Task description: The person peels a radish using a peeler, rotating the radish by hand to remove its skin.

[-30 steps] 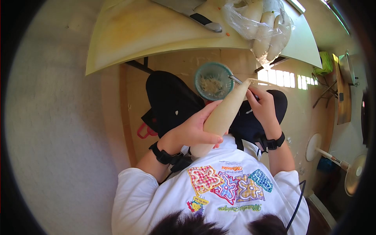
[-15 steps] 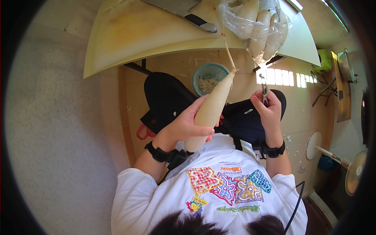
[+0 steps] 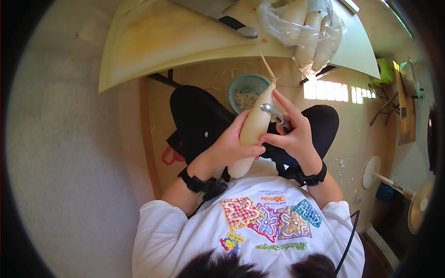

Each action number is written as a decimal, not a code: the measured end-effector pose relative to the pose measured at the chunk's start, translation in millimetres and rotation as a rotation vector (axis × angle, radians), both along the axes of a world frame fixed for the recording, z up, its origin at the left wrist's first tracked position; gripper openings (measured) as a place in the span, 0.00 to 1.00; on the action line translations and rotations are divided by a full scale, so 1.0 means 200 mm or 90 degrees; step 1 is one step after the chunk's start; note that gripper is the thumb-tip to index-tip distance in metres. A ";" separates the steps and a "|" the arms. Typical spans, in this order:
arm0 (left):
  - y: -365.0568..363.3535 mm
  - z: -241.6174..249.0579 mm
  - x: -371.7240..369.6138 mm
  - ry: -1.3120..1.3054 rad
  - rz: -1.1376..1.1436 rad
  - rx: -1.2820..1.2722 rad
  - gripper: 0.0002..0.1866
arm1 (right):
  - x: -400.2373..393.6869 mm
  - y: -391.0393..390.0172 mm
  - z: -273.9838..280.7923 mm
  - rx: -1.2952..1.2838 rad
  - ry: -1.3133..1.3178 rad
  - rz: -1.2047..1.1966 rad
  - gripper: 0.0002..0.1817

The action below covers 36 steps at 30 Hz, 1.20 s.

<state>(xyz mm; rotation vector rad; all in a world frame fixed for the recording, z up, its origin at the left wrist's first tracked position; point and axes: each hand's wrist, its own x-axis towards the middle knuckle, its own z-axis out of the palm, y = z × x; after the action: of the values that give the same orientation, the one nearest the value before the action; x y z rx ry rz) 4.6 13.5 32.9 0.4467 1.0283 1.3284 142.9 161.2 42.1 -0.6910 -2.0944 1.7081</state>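
Observation:
A long white daikon [image 3: 256,124] slants above my lap, its thin root tip pointing at the table. My left hand [image 3: 227,144] is wrapped round its thick lower half. In my right hand [image 3: 299,139] is a peeler [image 3: 273,112] with a silver head and dark handle. The right fingers reach against the daikon's side, the index finger near its narrow end. The peeler head lies over or beside the daikon; contact cannot be made out. Beyond it on the floor stands a blue-green basin [image 3: 232,92] with pale peelings inside, partly hidden by the daikon.
On the table [image 3: 153,51] lie a large knife [image 3: 238,27] and a clear plastic bag [image 3: 278,30] of daikons at the near edge. A standing fan [image 3: 419,204] is at right. Peel scraps dot the floor. A pink handle [image 3: 171,156] shows beside my left leg.
My right hand has swung left with the peeler, from over my right knee to the daikon's side. The daikon has tilted a little more upright and shifted slightly right.

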 end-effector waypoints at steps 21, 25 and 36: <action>-0.03 -0.02 -0.02 -0.010 0.004 -0.007 0.49 | 0.01 -0.03 -0.06 -0.026 0.077 -0.028 0.14; -0.05 -0.03 -0.05 -0.015 -0.007 -0.009 0.48 | 0.02 0.01 0.01 -0.037 0.109 -0.098 0.09; -0.10 -0.09 -0.05 -0.163 0.044 0.060 0.35 | 0.05 0.18 -0.08 0.025 0.050 -0.183 0.07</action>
<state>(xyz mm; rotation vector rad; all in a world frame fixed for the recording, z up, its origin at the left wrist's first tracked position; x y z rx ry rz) -4.9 -5.5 14.4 0.3045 0.7767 1.4582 152.0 197.4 27.0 -0.8519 -1.8661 1.5087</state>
